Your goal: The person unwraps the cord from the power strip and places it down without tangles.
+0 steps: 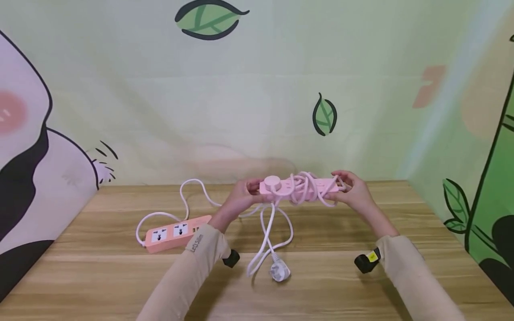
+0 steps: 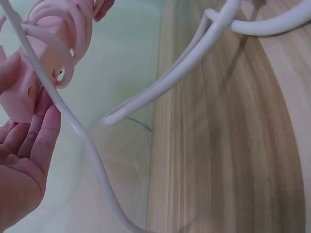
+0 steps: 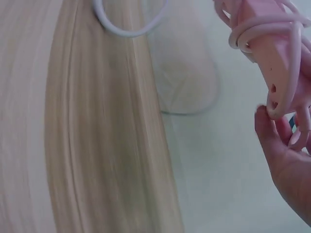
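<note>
A pink power strip [image 1: 327,184] is held up level above the table's far part, its pink cord [image 1: 306,183] wound several times round the middle. A round pink plug [image 1: 272,183] sits on its left end. My left hand [image 1: 240,199] grips that end, fingers curled under it in the left wrist view. My right hand [image 1: 356,191] grips the other end, beside a cord loop; in the right wrist view a fingertip [image 3: 262,116] touches the strip's corner. Below hangs or lies a white cord [image 1: 268,232], ending in a pale three-pin plug [image 1: 279,270].
An orange-pink power strip [image 1: 172,243] with white sockets lies on the wooden table [image 1: 321,285] at the left, partly behind my left sleeve [image 1: 201,258]. Its white cord [image 1: 192,180] curves along the table's back. A printed curtain [image 1: 257,111] stands behind the table.
</note>
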Demonstrator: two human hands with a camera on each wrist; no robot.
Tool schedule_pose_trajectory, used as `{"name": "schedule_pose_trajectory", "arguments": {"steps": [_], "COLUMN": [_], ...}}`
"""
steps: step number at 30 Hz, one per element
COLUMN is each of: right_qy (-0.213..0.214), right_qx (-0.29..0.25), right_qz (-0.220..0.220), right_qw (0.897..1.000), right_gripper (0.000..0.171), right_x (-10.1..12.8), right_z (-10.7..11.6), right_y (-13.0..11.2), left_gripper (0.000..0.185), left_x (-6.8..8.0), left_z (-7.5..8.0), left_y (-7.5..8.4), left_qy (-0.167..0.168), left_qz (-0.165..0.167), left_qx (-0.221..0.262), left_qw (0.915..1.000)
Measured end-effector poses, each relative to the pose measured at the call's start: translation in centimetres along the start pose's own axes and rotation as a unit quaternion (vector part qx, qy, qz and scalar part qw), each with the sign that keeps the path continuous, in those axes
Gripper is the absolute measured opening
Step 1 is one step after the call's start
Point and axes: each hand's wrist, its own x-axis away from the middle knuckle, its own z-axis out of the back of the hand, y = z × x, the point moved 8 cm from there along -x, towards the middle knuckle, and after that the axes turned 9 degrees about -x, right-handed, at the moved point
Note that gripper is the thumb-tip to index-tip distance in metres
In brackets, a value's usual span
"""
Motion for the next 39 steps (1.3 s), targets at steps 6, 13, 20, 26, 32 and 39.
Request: {"name": "schedule_pose_trajectory", "arguments": {"steps": [6, 13, 20, 26, 32, 39], "right_qy": [-0.076, -0.085, -0.064, -0.054, -0.051, -0.066], "right_qx": [-0.085, -0.172, -0.273, -0.342, -0.366, -0.358], "right_qz": [-0.008, -0.029, -0.057, -0.053, -0.047, -0.047], "right_qw": [0.993, 0.981, 0.958, 0.937, 0.928, 0.930], "right_gripper": [0.043, 0.041, 0.039, 0.035, 0.032, 0.031], "right_x": [0.0, 0.5, 1.1, 1.8, 2.6, 3.3], "right_z": [-1.0, -1.2, -1.0, 0.5, 1.7, 1.5], "right_y": [0.8, 1.0, 1.3, 1.5, 1.6, 2.0], "left_gripper": [0.053, 0.056, 0.059, 0.043, 0.039, 0.028], "left_x": [0.2, 0.4, 0.8, 1.6, 1.9, 1.5], "left_z": [-0.2, -0.4, -0.1, 1.7, 0.9, -0.4], "left_y": [0.1, 0.7, 1.9, 0.2, -1.2, -2.6], "left_qy": [-0.009, -0.029, -0.042, 0.037, 0.020, -0.005], "left_qz": [-0.008, -0.014, -0.056, -0.009, 0.020, 0.038], "left_qx": [0.009, -0.002, -0.052, -0.192, -0.237, -0.211], "left_qw": [0.9999, 0.9995, 0.9962, 0.9806, 0.9710, 0.9767]}}
